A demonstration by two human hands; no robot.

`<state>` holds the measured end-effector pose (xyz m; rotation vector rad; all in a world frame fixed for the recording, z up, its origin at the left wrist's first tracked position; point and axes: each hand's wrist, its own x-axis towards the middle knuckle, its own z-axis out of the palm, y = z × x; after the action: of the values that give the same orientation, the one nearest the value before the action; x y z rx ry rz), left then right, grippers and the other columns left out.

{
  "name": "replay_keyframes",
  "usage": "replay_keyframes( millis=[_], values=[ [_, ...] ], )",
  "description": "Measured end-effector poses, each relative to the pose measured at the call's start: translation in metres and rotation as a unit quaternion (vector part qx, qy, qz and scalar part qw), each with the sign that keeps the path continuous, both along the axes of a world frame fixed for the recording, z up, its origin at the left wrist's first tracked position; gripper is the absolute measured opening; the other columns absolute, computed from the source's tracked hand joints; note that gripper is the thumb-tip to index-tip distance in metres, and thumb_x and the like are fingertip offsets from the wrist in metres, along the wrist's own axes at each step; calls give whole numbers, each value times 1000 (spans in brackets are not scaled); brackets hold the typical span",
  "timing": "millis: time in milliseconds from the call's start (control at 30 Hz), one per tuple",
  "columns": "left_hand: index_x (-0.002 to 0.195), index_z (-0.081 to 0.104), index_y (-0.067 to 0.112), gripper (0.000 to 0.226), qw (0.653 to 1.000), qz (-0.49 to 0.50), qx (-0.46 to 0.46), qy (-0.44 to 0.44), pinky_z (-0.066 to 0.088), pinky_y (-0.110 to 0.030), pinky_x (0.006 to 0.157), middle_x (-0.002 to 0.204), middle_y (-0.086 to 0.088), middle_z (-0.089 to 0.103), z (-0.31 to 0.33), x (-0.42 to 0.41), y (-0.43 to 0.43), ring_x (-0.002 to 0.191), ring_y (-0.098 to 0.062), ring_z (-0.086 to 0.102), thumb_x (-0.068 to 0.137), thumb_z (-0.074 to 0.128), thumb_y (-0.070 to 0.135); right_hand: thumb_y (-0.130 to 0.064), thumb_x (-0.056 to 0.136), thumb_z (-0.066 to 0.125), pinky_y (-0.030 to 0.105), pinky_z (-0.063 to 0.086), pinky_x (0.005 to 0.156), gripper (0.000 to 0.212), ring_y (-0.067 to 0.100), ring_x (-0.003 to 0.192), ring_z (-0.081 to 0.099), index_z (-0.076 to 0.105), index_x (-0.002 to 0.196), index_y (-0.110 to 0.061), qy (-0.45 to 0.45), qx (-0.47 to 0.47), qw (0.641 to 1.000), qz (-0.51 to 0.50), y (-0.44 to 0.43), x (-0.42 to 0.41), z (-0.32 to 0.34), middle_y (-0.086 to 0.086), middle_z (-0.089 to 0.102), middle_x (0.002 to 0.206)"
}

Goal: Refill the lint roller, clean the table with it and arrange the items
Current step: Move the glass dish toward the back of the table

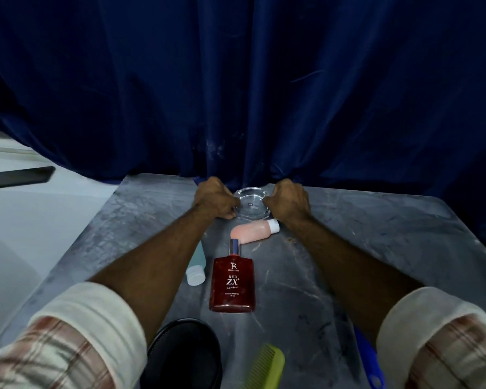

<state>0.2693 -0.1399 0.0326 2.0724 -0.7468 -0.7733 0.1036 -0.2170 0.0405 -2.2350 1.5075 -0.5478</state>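
Note:
A clear glass ashtray sits at the far edge of the grey marble table. My left hand grips its left rim and my right hand grips its right rim. Just in front of it a pink bottle with a white cap lies on its side. A red perfume bottle lies flat in the middle. A pale teal bottle with a white cap lies partly under my left forearm. No lint roller is visible.
A black round object and a green comb lie at the near edge, with a blue plastic item beside my right arm. A dark blue curtain hangs behind the table. A black phone rests on the white surface to the left.

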Motion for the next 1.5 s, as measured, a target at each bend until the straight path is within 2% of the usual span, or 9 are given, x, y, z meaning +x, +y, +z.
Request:
replay_keyframes(
  millis=[133, 233, 400, 600, 900, 967, 1133, 1267, 1500],
  values=[
    [79, 78, 10, 16, 995, -20, -36, -91, 69, -45, 78, 73, -10, 81, 30, -4, 17, 71, -22, 82, 78, 93, 15, -24, 80, 72, 35, 58, 75, 12, 34, 86, 71, 70, 76, -13, -17, -39, 999, 16, 11, -5, 32, 12, 75, 88],
    [71, 77, 14, 17, 986, -21, -71, -151, 69, -41, 75, 61, -1, 78, 58, 0, 42, 61, -15, 80, 78, 91, 20, -26, 78, 72, 31, 54, 70, 16, 28, 80, 70, 65, 67, -17, -52, -65, 996, 23, 23, -6, 59, 5, 74, 78],
    [80, 80, 12, 11, 978, -8, -128, -165, 69, -45, 77, 74, -8, 81, 95, 19, 103, 71, -25, 82, 79, 90, 15, -30, 76, 75, 28, 53, 60, 23, 15, 66, 68, 66, 60, -16, -115, -65, 989, 70, 64, 9, 88, -5, 70, 63],
    [77, 78, 13, 11, 971, 41, -155, -177, 65, -29, 55, 64, -1, 78, 97, 55, 182, 52, -14, 77, 79, 88, 8, -29, 67, 72, 40, 66, 68, 18, 19, 62, 74, 73, 59, -13, -103, 23, 986, 132, 120, 57, 104, 0, 75, 58],
    [72, 79, 14, 12, 981, 56, -50, -180, 70, -45, 68, 66, -4, 79, 57, 106, 243, 59, -22, 79, 77, 89, 11, -21, 67, 72, 36, 67, 62, 14, 18, 60, 77, 73, 72, -8, 82, 105, 970, 203, 181, 124, 89, 3, 76, 62],
    [78, 81, 12, 9, 985, 48, -23, -167, 69, -43, 76, 73, -6, 81, 47, 109, 249, 67, -24, 80, 78, 90, 13, -10, 68, 70, 30, 61, 48, 6, 16, 48, 74, 70, 73, -8, 86, 144, 966, 195, 191, 132, 79, 3, 73, 53],
    [83, 82, 17, 11, 983, 42, 32, -177, 64, -36, 92, 90, -1, 80, 27, 116, 258, 91, -20, 78, 75, 90, 17, 3, 74, 65, 38, 66, 59, 24, 22, 62, 79, 60, 93, -10, 101, 191, 957, 193, 206, 147, 53, 10, 77, 62],
    [75, 81, 20, 12, 981, 49, 56, -178, 66, -37, 87, 86, 0, 81, 17, 121, 260, 86, -20, 78, 74, 92, 14, 5, 77, 66, 32, 61, 47, 24, 21, 53, 76, 58, 93, -12, 111, 185, 958, 190, 211, 159, 41, 12, 78, 72],
    [85, 84, 17, 9, 982, 66, 39, -171, 67, -41, 86, 93, -6, 81, 11, 127, 259, 86, -25, 79, 78, 90, 16, 2, 86, 67, 38, 67, 64, 15, 21, 63, 79, 60, 95, -8, 105, 182, 960, 185, 210, 168, 40, 13, 79, 73]
  ],
)
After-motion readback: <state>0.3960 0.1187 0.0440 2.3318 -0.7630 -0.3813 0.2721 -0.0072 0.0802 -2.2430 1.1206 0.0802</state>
